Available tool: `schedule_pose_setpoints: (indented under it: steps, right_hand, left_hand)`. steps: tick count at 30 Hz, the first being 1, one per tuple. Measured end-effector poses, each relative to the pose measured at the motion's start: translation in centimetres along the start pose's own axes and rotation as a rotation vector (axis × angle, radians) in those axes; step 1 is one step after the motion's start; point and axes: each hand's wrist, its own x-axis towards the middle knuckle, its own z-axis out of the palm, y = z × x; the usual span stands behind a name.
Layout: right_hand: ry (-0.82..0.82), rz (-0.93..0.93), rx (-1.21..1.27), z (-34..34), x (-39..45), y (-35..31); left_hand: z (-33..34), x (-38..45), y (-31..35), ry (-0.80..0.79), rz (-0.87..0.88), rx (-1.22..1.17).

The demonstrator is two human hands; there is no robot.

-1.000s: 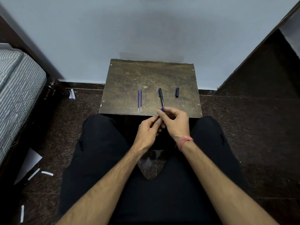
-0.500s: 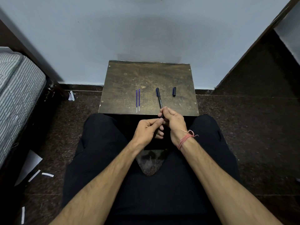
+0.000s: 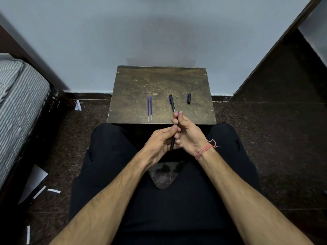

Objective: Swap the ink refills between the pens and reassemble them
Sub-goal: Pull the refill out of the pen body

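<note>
1. Refills point(image 3: 149, 108): two lie side by side, left on the surface point(image 3: 134, 82).
2. My left hand point(image 3: 159, 143) grips a black pen barrel point(image 3: 172, 143).
3. My right hand point(image 3: 188, 132) pinches its blue tip point(image 3: 178, 113).
4. Another pen point(image 3: 171, 102) and cap point(image 3: 189, 98) lie farther right.

There are no words, numbers, brand names or signs to read anywhere here. The pens and the refills are too small and too dark to show any print.
</note>
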Motion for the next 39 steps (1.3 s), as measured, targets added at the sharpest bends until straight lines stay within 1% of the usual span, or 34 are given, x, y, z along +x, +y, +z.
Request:
schedule_pose_setpoints:
  steps: [2,4,8,11,14,18,23,25,28,30,32,34,39]
  right_hand:
    - [-0.049,0.006,0.067,-0.2,0.0,0.1]
    - [-0.067,-0.003,0.097,-0.2,0.2,0.0]
    - [0.046,-0.053,-0.051,0.3,0.6,-0.2]
    - [0.111,-0.135,-0.055,0.0,0.8,0.1]
    - [0.129,-0.187,-0.073,-0.4,0.9,0.0]
    - [0.126,-0.161,-0.126,-0.1,0.9,-0.3]
    - [0.178,-0.215,-0.181,-0.2,1.1,0.0]
    - [0.156,-0.207,-0.185,-0.5,1.2,0.0]
    - [0.078,-0.157,-0.185,-0.3,1.2,-0.1]
    - [0.100,-0.164,-0.213,0.0,1.1,0.0]
    - [0.168,-0.225,-0.264,-0.1,1.2,0.3]
    - [0.192,-0.277,-0.273,-0.4,1.3,0.3]
    - [0.077,-0.194,-0.187,-0.3,1.0,-0.3]
  left_hand:
    - [0.3,-0.2,0.1,-0.033,-0.014,-0.046]
    - [0.5,-0.3,0.1,-0.028,-0.010,-0.069]
    - [0.5,-0.1,-0.1,0.060,0.040,-0.029]
    - [0.4,0.1,-0.1,0.084,0.041,-0.020]
    - [0.3,0.3,-0.2,0.094,0.025,-0.021]
    - [0.4,0.5,-0.5,0.118,0.023,-0.022]
    - [0.2,0.7,-0.7,0.121,0.017,-0.010]
    - [0.2,0.8,-0.7,0.130,0.016,-0.002]
    - [0.0,1.0,-0.7,0.146,0.026,-0.012]
    - [-0.1,1.0,-0.6,0.142,0.030,-0.014]
    - [-0.1,0.9,-0.6,0.133,0.026,-0.004]
    - [0.0,1.0,-0.7,0.126,0.020,0.004]
    - [-0.1,1.0,-0.6,0.153,0.026,-0.013]
